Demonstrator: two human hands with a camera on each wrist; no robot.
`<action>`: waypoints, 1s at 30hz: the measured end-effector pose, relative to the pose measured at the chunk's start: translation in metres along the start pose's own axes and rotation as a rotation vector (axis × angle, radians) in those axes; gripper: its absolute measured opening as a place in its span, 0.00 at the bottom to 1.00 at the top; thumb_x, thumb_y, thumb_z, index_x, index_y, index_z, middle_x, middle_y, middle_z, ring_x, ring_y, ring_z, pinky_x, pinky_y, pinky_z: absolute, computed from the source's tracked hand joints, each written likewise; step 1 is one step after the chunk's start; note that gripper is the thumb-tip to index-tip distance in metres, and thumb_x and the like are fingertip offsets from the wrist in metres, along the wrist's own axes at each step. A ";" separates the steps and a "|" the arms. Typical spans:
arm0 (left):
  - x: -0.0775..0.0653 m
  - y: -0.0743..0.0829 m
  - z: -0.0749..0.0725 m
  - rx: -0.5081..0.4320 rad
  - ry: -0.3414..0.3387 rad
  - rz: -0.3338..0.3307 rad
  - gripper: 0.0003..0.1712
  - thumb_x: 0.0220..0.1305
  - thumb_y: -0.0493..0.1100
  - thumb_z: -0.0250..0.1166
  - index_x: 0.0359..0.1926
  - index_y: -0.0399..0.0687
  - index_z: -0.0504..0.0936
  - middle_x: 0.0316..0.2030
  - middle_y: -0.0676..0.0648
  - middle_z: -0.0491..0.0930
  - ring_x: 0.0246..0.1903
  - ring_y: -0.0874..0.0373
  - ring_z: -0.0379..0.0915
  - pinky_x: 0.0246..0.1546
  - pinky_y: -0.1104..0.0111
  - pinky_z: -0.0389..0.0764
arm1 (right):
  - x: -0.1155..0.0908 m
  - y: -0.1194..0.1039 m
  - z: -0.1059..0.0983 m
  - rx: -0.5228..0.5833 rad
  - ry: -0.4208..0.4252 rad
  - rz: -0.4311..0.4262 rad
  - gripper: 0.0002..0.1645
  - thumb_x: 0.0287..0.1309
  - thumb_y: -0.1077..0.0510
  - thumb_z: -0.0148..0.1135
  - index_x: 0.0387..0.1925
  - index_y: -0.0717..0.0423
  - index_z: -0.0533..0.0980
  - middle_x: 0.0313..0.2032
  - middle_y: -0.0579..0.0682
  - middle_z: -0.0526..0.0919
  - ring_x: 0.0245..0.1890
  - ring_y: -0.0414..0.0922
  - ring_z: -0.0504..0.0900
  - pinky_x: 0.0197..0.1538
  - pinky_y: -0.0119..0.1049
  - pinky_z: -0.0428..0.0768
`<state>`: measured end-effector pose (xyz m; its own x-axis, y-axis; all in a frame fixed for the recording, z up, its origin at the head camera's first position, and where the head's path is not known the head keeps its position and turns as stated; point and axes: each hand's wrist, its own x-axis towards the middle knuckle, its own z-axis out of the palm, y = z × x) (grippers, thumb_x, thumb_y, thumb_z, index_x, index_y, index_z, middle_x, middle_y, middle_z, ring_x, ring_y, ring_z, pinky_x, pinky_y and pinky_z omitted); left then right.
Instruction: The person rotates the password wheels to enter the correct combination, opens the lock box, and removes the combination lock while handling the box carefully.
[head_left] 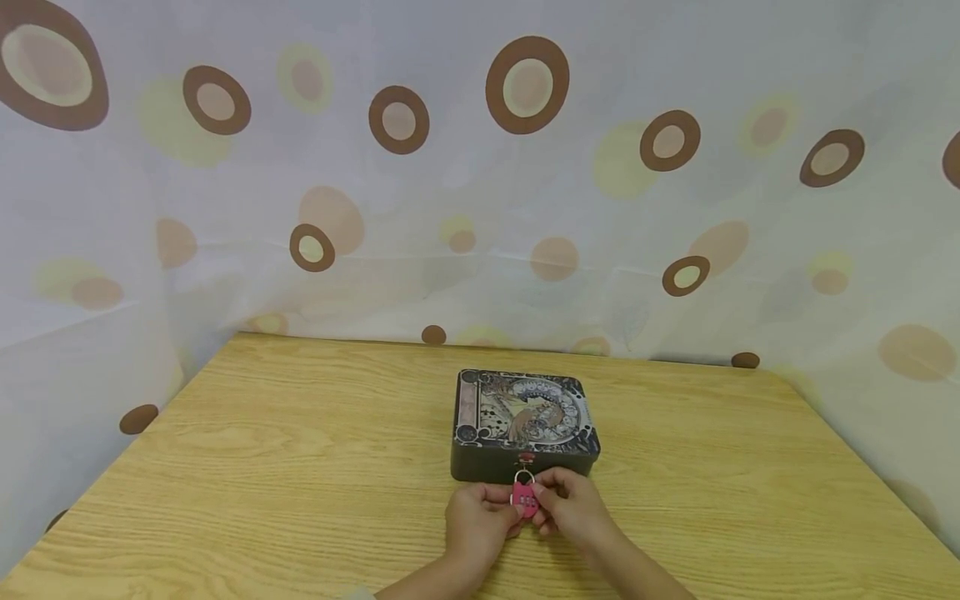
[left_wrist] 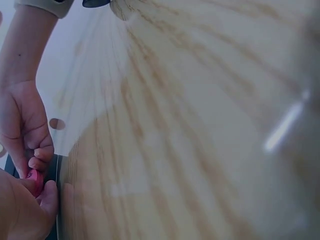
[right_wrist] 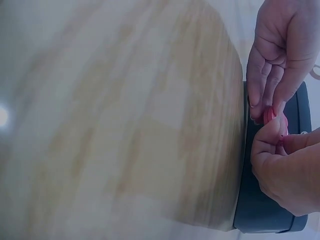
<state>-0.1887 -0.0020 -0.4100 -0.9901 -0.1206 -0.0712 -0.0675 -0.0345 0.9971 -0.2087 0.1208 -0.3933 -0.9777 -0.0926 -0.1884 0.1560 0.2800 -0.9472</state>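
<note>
A pink combination padlock (head_left: 524,500) with several number wheels faces up between the two hands. Its silver shackle (head_left: 524,476) points at the red clasp (head_left: 527,457) on the front of a dark tin box (head_left: 517,412) with a printed lid; shackle and clasp meet closely in the head view. From the left, my left hand (head_left: 478,521) pinches the lock's body, thumb on its lower front. On the other side my right hand (head_left: 576,506) holds the lock's right edge between thumb and fingers. In the right wrist view, fingers cover most of the pink lock (right_wrist: 284,125).
The box stands on a wood-grain table (head_left: 300,467), near its middle. Behind and at both sides hangs a pale curtain (head_left: 450,183) with brown and yellow circles.
</note>
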 end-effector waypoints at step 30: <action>-0.003 0.004 0.001 0.215 0.097 0.137 0.03 0.45 0.27 0.69 0.20 0.32 0.82 0.18 0.45 0.80 0.20 0.66 0.70 0.18 0.80 0.72 | -0.001 -0.005 0.008 -0.023 0.139 0.018 0.08 0.60 0.69 0.52 0.33 0.75 0.74 0.18 0.50 0.74 0.15 0.38 0.72 0.18 0.27 0.75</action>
<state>-0.1858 -0.0004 -0.4056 -0.9761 -0.2050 0.0728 0.0313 0.1988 0.9795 -0.2071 0.1121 -0.3906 -0.9850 0.0453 -0.1664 0.1722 0.3029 -0.9373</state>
